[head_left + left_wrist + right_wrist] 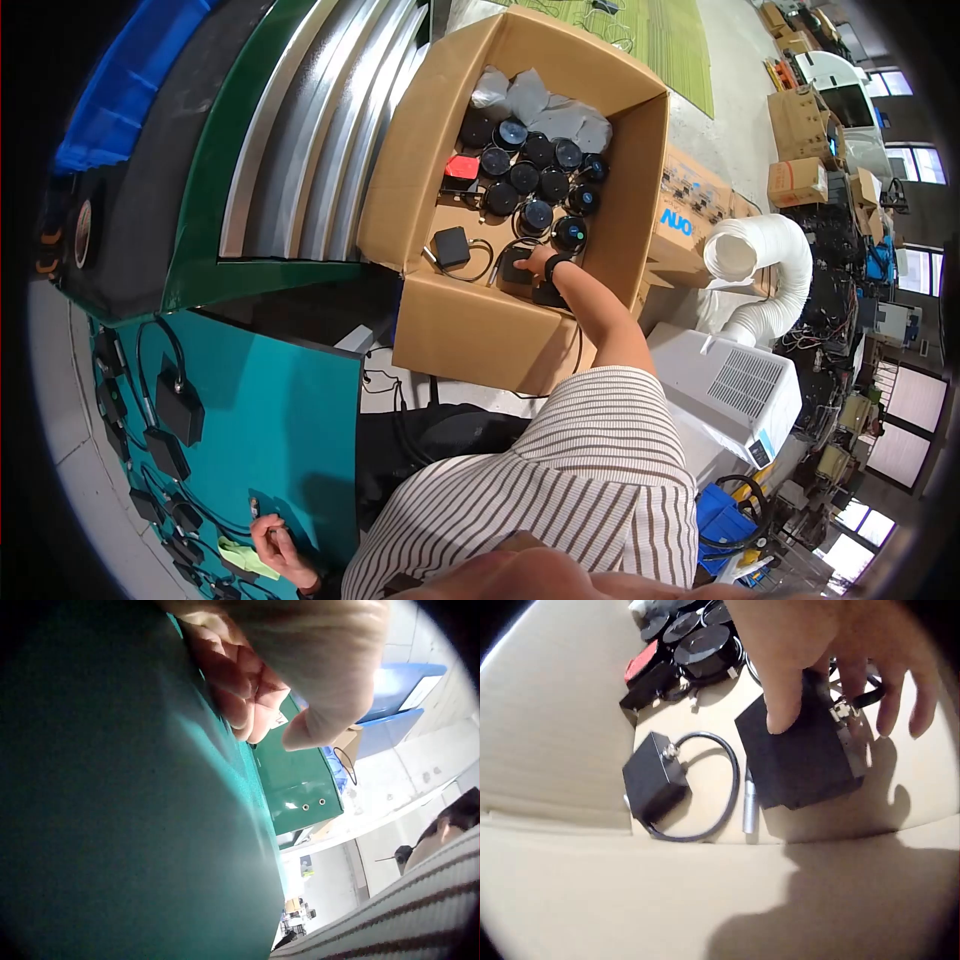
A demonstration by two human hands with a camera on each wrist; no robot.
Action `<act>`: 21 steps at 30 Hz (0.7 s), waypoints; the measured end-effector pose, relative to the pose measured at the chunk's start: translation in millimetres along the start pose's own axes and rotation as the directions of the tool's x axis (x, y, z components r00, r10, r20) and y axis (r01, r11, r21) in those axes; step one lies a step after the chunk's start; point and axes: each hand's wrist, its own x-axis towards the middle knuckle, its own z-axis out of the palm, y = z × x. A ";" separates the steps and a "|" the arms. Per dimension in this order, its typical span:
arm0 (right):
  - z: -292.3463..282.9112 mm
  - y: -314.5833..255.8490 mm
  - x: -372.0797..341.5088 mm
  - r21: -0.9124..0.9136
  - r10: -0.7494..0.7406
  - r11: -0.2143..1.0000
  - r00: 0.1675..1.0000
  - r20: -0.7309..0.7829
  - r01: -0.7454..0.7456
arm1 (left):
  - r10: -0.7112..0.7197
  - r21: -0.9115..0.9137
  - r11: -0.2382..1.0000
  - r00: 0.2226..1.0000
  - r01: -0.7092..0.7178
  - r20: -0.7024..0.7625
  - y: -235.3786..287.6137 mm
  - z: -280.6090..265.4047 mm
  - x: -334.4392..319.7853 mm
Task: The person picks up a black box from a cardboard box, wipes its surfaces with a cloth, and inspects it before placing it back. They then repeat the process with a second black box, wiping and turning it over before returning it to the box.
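My right hand (540, 262) reaches down into a large cardboard box. It holds a black box-shaped unit (799, 750), thumb laid on its dark face and fingers at the side with the metal connector. A second black unit (656, 778) with a looped black cable lies on the carton floor to the left, and a silver cable plug (751, 810) sits between the two. My left hand (280, 548) rests over the green table, fingers loosely curled with nothing in them. A small metal-ended cable plug (254, 505) lies just beyond its fingertips.
The cardboard box (455, 310) has tall walls; several round black units (523, 178), a red-topped piece (461, 167) and plastic bags (545, 108) fill its far part. More cabled black units (180, 412) lie along the green table (270, 400). A white machine (735, 380) with a hose stands right.
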 end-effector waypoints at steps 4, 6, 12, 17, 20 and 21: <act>-0.3 -11.2 -17.2 0.002 0.059 0.998 0.991 -0.121 -0.059 | -0.011 0.014 1.000 1.000 0.011 0.012 3.8 0.2 0.2; -1.2 -11.9 -17.9 0.013 -0.002 1.000 0.998 -0.070 0.002 | -0.010 0.018 1.000 1.000 0.009 0.018 3.6 -0.2 0.5; 0.5 -18.9 -15.3 0.015 -0.206 0.978 0.972 0.110 0.206 | 0.007 0.037 0.999 1.000 -0.008 0.006 2.7 2.8 0.5; -11.7 -38.7 -16.4 -0.297 -0.051 0.951 0.993 0.109 0.081 | 0.014 0.041 0.999 1.000 -0.014 -0.018 5.0 4.2 1.1; -19.4 -54.1 -24.3 -0.393 -0.344 0.875 0.934 -0.094 0.283 | 0.029 0.036 0.999 1.000 -0.029 -0.005 0.6 1.9 0.0; -12.6 -50.3 -10.7 -0.368 -0.503 0.824 0.855 -0.126 0.431 | 0.020 0.040 0.999 1.000 -0.020 -0.006 3.0 3.0 0.5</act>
